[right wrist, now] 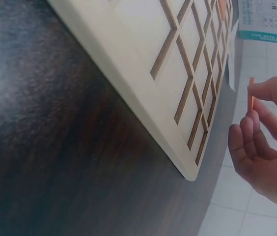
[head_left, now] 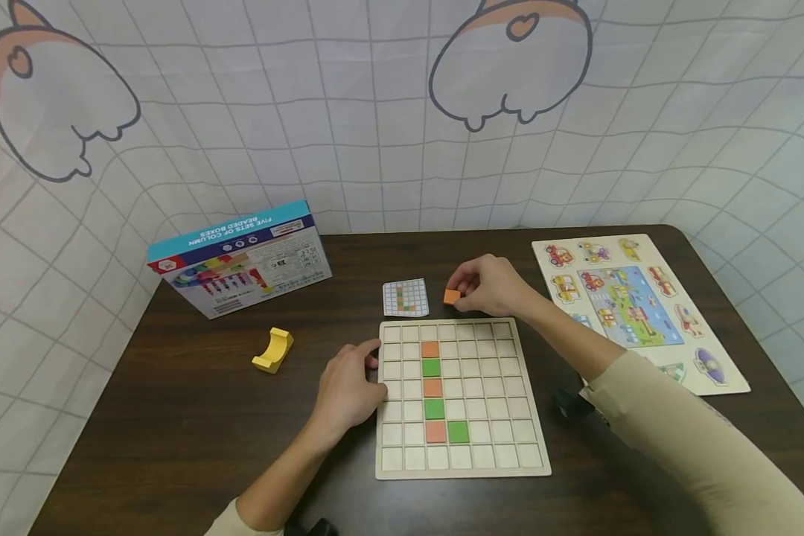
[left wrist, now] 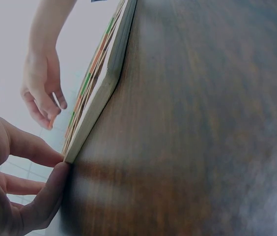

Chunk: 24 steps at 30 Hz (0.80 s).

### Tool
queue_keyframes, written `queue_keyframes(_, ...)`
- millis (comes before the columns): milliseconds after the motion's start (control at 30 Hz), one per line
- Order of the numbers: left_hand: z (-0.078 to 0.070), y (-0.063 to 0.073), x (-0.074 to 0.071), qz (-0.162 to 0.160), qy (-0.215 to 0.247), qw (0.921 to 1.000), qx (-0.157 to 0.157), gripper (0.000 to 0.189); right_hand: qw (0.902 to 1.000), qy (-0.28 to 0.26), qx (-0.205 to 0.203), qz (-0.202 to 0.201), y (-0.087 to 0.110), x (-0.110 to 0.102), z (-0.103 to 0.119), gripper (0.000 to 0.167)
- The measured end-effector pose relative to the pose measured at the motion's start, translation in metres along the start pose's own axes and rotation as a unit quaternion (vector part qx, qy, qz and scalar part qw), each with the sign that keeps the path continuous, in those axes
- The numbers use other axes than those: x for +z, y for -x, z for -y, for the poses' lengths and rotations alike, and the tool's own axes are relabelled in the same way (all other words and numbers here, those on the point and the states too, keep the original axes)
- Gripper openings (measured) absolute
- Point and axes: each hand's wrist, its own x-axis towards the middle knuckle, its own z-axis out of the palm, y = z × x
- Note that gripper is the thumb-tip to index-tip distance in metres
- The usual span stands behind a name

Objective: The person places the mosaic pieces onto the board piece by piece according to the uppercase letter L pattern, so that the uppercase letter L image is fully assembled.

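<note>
A pale wooden grid board [head_left: 489,387] lies on the dark table, with several orange and green square tiles [head_left: 432,368] in one column and a green tile [head_left: 458,432] beside the lowest. My left hand [head_left: 348,388] holds the board's left edge by thumb and forefinger; the left wrist view shows both fingertips at that edge. Above the table beyond the board's far edge, my right hand [head_left: 489,286] pinches an orange square tile [head_left: 452,296] between thumb and fingers. A small pattern card [head_left: 405,298] with a coloured grid lies left of that hand.
A toy box [head_left: 254,264] stands at the back left, a yellow curved block [head_left: 273,351] in front of it. On the right lies a picture puzzle board [head_left: 636,305], partly behind my right forearm. A dark object [head_left: 569,404] shows near the right sleeve.
</note>
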Motion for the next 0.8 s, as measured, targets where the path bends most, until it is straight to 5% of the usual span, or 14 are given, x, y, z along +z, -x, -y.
queue_keyframes(800, 0.001, 0.000, 0.002, 0.000, -0.003, 1.0000, 0.002, 0.070, 0.9998, 0.009, -0.005, -0.020, 0.024, -0.008, 0.001, 0.022)
